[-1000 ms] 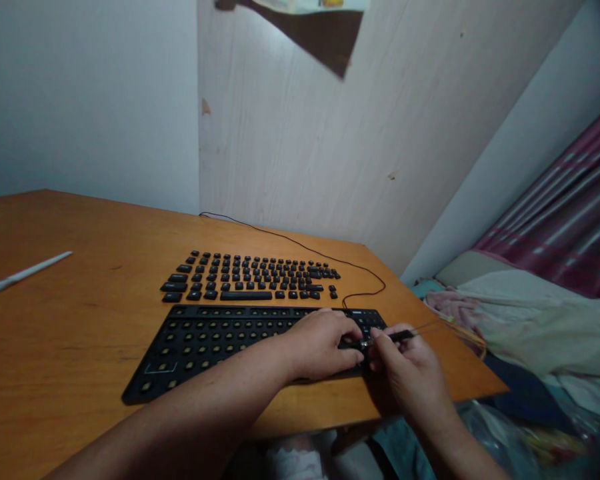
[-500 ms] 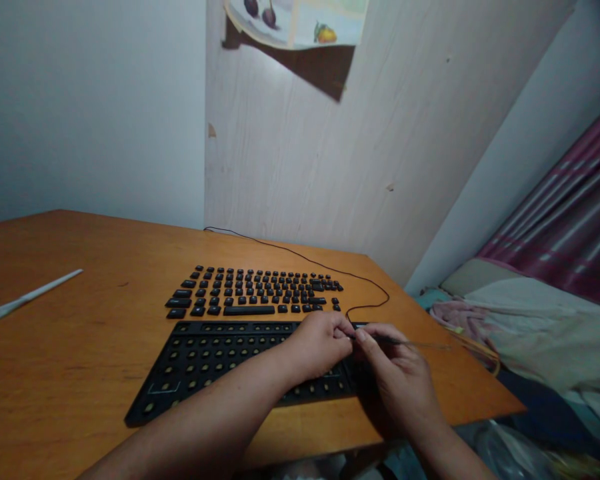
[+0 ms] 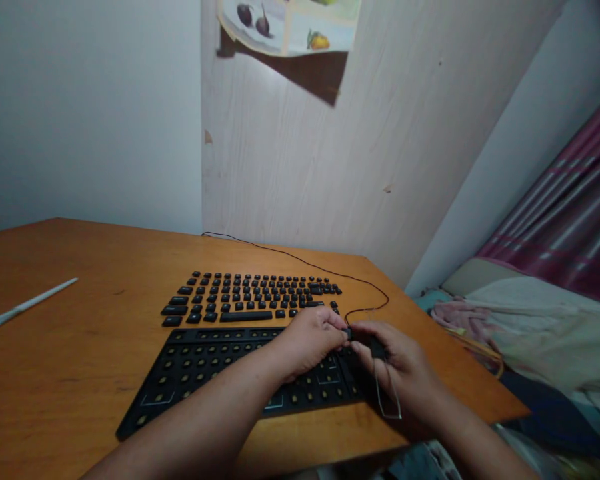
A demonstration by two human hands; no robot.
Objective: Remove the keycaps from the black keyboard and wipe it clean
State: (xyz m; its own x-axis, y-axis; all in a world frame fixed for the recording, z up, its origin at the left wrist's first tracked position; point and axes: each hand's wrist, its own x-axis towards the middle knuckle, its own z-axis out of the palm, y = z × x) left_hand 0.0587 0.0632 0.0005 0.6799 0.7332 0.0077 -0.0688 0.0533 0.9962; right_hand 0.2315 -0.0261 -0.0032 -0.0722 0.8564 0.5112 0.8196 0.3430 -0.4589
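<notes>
A black keyboard base (image 3: pixel 213 363) with bare switches lies on the wooden desk, partly covered by my left forearm. My left hand (image 3: pixel 313 340) is closed above its right part, pinching a small dark piece, apparently a keycap (image 3: pixel 349 333), between thumb and fingertips. Close beside it, my right hand (image 3: pixel 400 363) is curled round the black handle of a wire keycap puller (image 3: pixel 379 347), whose thin wire loops hang downward below the palm. The right fingertips are near the small piece; whether they touch it I cannot tell. Behind the base, loose black keycaps (image 3: pixel 245 298) stand in keyboard order.
A thin black cable (image 3: pixel 300 257) runs from the wall along the back of the desk (image 3: pixel 95 320) and curls toward the base. A white strip (image 3: pixel 27 303) lies at the left. Beyond the desk's right edge is a bed with bedding (image 3: pixel 540 333).
The keycap puller has swung in my right hand: its wires pointed right and now hang down. The small piece at my left fingertips shows more clearly. The view has shifted slightly.
</notes>
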